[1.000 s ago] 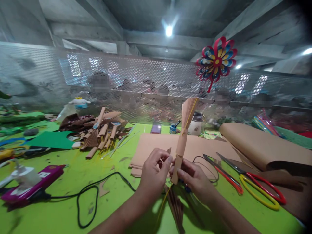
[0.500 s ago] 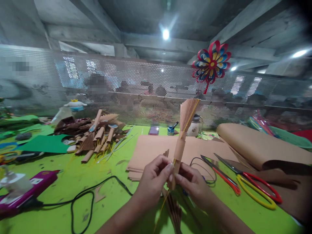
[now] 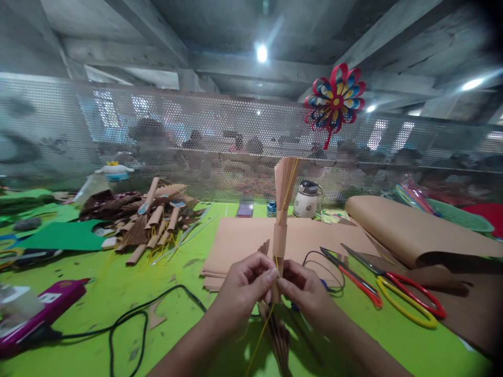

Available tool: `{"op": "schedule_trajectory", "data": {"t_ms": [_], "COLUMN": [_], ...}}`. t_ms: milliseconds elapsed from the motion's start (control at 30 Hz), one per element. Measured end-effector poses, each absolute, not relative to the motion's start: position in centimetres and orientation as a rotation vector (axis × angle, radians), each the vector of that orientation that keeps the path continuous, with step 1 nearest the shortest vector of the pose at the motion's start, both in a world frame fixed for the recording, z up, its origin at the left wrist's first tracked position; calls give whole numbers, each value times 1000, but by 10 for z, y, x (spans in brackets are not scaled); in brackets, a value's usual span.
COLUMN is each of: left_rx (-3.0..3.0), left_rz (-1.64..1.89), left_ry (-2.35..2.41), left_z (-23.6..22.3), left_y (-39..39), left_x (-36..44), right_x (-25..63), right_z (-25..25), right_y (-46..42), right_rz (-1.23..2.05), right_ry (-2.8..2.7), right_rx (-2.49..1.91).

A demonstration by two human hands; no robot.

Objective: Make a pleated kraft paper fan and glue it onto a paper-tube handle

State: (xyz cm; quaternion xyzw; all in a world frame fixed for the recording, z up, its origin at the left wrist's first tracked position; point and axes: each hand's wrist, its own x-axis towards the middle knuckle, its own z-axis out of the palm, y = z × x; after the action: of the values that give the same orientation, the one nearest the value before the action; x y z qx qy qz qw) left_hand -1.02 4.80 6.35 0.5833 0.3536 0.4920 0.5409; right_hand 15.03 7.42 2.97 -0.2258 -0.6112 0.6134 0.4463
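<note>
2 hands, left and right, fingertips pinched together, hold my pleated paper piece upright.

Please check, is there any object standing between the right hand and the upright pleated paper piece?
No, nothing visible stands between them. The fingers of the right hand touch the lower part of the pleated paper piece directly.

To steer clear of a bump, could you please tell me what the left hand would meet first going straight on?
Probably the folded paper piece, right at the left hand's fingertips; exact depth is unclear.
</note>
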Motion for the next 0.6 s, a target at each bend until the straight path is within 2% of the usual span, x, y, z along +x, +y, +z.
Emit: {"op": "schedule_trajectory", "data": {"t_ms": [333,600], "left_rx": [1945,2130], "left_rz": [1120,1029], "left_ry": [1221,1357], "left_z": [51,47], "left_y": [46,45], "left_x": [-1,-1], "right_x": [141,137], "right_z": [25,22], "right_y": [73,69], "right_rz": [1505,1491], "right_ry": [-1463,-1412], "right_rx": [-580,-645]}}
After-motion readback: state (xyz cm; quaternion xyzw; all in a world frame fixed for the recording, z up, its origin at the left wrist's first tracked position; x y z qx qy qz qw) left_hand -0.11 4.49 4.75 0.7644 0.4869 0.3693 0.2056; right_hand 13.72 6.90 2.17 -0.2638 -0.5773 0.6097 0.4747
